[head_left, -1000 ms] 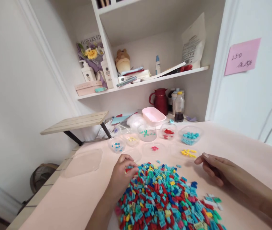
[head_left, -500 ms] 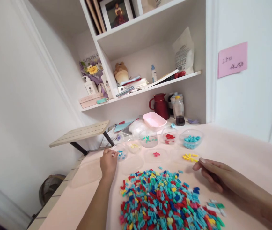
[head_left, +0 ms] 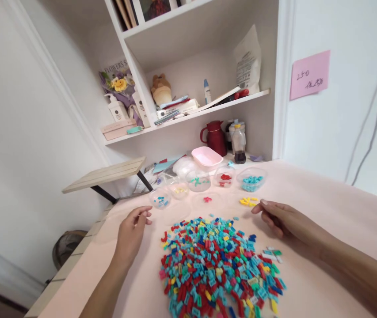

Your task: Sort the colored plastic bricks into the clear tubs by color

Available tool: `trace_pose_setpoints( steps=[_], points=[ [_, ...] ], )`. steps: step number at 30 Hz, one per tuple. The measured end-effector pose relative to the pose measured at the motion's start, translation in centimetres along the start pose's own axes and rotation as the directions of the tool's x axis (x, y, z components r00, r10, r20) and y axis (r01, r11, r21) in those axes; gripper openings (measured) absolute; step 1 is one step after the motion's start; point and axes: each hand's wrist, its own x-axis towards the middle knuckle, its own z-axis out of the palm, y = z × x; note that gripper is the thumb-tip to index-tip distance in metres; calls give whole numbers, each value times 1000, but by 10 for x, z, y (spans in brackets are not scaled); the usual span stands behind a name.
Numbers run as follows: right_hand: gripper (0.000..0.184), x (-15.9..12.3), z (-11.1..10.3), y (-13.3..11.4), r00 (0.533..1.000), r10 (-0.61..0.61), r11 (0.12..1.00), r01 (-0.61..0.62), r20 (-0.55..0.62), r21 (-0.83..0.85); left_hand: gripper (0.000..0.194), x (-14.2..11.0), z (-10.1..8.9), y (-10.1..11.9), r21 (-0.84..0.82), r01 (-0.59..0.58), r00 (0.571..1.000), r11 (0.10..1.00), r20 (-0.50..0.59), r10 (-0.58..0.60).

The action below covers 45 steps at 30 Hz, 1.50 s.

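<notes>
While the left hand (head_left: 131, 229) curls half-open, seemingly empty, right hand (head_left: 284, 217) loosely bent beside yellow bricks (head_left: 248, 202), any grip unclear

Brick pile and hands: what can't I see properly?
In the head view:
Brick pile: near end cut off by the bottom edge; lower bricks buried under others.
Left hand: palm hidden by the hand itself.
Right hand: palm hidden likewise.

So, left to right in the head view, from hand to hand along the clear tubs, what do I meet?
Left hand, tub of blue bricks, tub of pale yellow bricks, tub of green bricks, tub of red bricks, tub of light blue bricks, right hand.
</notes>
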Motion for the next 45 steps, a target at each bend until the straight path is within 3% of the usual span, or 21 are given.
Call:
trace_pose_setpoints(
  steps=[4,9,13,19,21,26,31,33,38,45],
  points=[
    [40,-1,-3,-1,999,3,1000,-3,-33,-2,22,-34,7,20,-15,-134,980,991,144,135],
    [43,-6,-1,-7,998,3,1000,-4,-60,-22,31,-53,28,25,151,-419,879,895,316,358],
    [43,-7,-1,-6,999,2,1000,-3,-45,-31,29,-59,37,32,157,-467,845,870,369,387],
    [42,-3,-3,-1,1000,15,1000,-15,-24,-2,26,-67,41,47,87,-466,760,880,548,348],
    [42,-3,-3,-1,1000,15,1000,-15,-21,-5,26,-67,44,45,98,-439,772,893,549,319],
    [42,-4,-3,-2,1000,17,1000,-18,-21,-12,26,-63,49,28,154,-374,857,914,434,278],
    [39,-4,-3,-2,1000,23,1000,-23,-11,-1,30,-61,48,28,168,-373,876,912,387,287],
    [39,-3,-3,-1,1000,25,1000,-25,-5,9,28,-63,46,34,142,-397,864,907,392,317],
    [40,-2,-6,1,999,38,999,-38,-5,12,23,-69,43,49,141,-492,769,859,534,352],
    [37,-1,-7,3,999,44,998,-44,-6,40,32,-69,48,44,207,-550,728,809,593,344]
  ],
)
